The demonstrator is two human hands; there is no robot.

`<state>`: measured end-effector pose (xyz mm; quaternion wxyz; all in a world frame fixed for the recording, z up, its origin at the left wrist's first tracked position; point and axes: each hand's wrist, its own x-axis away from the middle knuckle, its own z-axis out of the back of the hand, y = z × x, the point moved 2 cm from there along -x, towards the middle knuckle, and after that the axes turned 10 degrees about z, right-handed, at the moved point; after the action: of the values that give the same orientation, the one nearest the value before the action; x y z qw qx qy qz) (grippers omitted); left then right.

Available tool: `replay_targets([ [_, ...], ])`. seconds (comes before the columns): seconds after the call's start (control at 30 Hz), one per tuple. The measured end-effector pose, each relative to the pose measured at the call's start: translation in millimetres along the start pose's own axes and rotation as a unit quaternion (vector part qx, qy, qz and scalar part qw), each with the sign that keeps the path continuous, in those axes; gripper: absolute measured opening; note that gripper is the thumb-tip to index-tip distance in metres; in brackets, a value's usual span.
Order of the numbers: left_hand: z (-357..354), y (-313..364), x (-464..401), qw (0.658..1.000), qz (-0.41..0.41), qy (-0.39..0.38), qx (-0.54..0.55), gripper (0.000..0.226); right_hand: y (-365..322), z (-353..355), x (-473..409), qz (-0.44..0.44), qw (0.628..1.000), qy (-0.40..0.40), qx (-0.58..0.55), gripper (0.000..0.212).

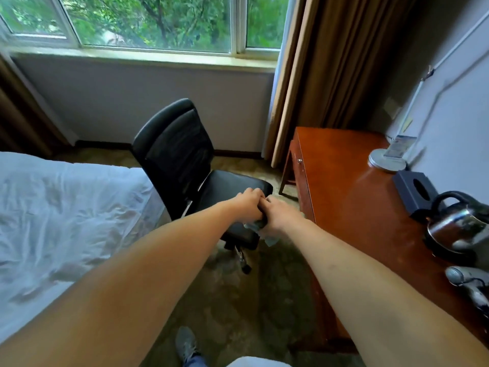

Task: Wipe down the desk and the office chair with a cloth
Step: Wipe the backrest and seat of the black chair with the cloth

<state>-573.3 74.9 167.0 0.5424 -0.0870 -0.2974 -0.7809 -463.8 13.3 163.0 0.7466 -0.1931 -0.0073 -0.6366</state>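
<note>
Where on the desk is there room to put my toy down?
The desk is bare across its window end and along its front edge, from the curtain to in front of the kettle. It is crowded along the wall: lamp base, tissue box, kettle, then another blurred silver object near the corner.

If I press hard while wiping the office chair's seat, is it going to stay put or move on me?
The office chair will likely roll: a caster shows under its base. The seat probably swivels on its central post, so sideways strokes may turn it. The left hand on the seat edge, beside the right hand with the cloth, should steady it.
</note>
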Motion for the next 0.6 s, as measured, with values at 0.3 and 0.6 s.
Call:
replay_targets([
  [0.3, 116.2, -119.0, -47.7, 0.999, 0.012, 0.033, 0.018, 0.053, -87.1, 33.8, -148.7, 0.036, 0.998, 0.018, 0.054, 0.099],
  [0.6, 182.5, -225.4, -80.6, 0.997, 0.020, 0.036, 0.060, 0.050, -157.3, 43.0, -250.7, 0.059, 0.998, 0.015, 0.028, 0.095],
])
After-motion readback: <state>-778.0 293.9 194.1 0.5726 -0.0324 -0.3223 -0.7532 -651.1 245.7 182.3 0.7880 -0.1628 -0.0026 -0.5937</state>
